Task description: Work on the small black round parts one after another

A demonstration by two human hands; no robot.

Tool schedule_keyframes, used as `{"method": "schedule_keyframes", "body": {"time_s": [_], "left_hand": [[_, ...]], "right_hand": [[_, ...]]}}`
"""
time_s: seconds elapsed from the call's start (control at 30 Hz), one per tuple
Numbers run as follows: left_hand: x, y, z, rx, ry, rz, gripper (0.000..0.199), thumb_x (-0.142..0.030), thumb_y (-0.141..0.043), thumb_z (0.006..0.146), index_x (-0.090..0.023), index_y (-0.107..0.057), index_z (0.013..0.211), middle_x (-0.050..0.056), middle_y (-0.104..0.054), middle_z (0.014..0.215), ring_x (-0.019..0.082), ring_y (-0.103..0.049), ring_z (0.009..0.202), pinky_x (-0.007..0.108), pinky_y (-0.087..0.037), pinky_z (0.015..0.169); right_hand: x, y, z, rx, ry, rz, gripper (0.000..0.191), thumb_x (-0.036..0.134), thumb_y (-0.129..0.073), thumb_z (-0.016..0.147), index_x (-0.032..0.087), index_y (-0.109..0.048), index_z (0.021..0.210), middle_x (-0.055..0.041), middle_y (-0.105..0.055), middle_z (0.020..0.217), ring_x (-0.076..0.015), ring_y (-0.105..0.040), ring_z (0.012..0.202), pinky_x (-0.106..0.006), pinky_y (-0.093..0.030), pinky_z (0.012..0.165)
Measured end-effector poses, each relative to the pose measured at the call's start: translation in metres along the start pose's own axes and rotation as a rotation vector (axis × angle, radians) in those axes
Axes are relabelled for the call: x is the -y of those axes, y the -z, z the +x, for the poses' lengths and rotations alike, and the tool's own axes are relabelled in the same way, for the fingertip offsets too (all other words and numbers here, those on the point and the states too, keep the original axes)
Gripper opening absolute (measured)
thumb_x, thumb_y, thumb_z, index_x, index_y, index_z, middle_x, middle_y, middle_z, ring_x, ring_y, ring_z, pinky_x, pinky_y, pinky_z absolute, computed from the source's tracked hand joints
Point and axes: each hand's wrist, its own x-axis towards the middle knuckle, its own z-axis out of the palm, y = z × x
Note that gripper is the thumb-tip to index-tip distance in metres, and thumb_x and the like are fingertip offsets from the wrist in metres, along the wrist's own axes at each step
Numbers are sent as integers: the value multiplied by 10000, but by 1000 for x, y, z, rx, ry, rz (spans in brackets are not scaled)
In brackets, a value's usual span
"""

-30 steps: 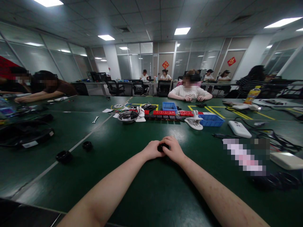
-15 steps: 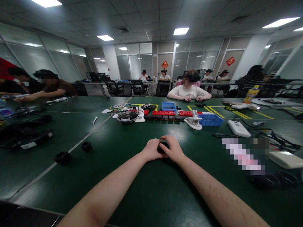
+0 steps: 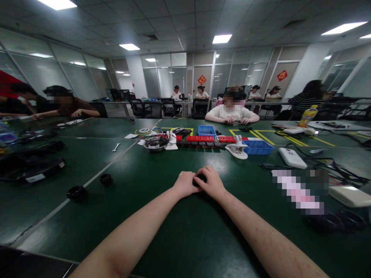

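Both of my hands meet around a small round black object on the green table. My left hand wraps its left side, with the fingers closed against it. On the other side my right hand curls round it, its thumb across the near face and its fingers over the far edge. The object's underside is hidden. Two black ring-like parts lie to the left, one larger and one smaller.
Beyond my hands stand a red-and-black strip, a white clamp, blue bins and a dish of cables. A white device and cables lie right, a wrench left. A person sits opposite.
My right hand's fingers have drawn in closer over the black object, and my left fingers have shifted slightly. The person at the left has moved their arms apart.
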Motion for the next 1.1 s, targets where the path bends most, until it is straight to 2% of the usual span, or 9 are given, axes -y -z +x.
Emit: {"method": "schedule_keyframes", "body": {"time_s": [0.1, 0.2, 0.37, 0.57, 0.73, 0.93, 1.1], "left_hand": [[3, 1, 1, 18, -20, -47, 367, -491, -643, 620, -187, -611, 822, 24, -615, 777, 223, -589, 768, 311, -433, 729], [5, 1, 1, 34, -47, -98, 348, -487, -625, 643, -189, -606, 823, 3, -604, 761, 195, -588, 728, 268, -437, 654], [10, 1, 1, 57, -84, -158, 340, -489, -629, 647, -179, -603, 785, -5, -599, 757, 179, -584, 712, 253, -437, 631], [9, 1, 0, 51, -83, -185, 480, -536, -641, 623, -194, -591, 956, 21, -625, 900, 215, -588, 833, 307, -451, 747], [0, -2, -3, -42, -44, -75, 642, -611, -665, 539, -168, -565, 993, 67, -611, 951, 263, -561, 912, 384, -401, 863], [-8, -7, -5, -74, 23, 19, 625, -621, -652, 537, -167, -554, 955, 80, -595, 941, 276, -539, 946, 442, -312, 946], [-9, -7, -5, -55, 34, -3, 492, -549, -624, 616, -161, -561, 912, 77, -599, 917, 272, -541, 945, 441, -292, 960]], "right_hand": [[1, 3, 1, 31, 43, 45, 69, 192, -536, 741, 191, -583, 791, -41, -581, 823, -204, -502, 803, -348, -394, 747], [1, 6, 1, 70, 95, 87, 184, 93, -484, 693, 208, -601, 776, -8, -621, 823, -187, -520, 804, -335, -391, 770], [1, 7, 0, 84, 139, 137, 249, 56, -422, 657, 210, -606, 720, 9, -651, 784, -185, -536, 813, -347, -382, 808], [2, 5, -2, 11, 108, 114, 191, 150, -459, 752, 199, -595, 878, -29, -623, 907, -195, -525, 882, -350, -387, 818], [0, 2, -2, -41, 38, 63, 191, 288, -486, 807, 164, -553, 935, -80, -591, 932, -225, -513, 893, -378, -391, 808], [-2, -1, -1, -47, -17, 0, 181, 335, -532, 793, 170, -546, 866, -67, -569, 858, -220, -508, 826, -358, -401, 750], [-3, -3, -1, -24, -14, -22, 142, 324, -557, 786, 185, -563, 756, -43, -549, 782, -202, -495, 777, -334, -390, 718]]}}
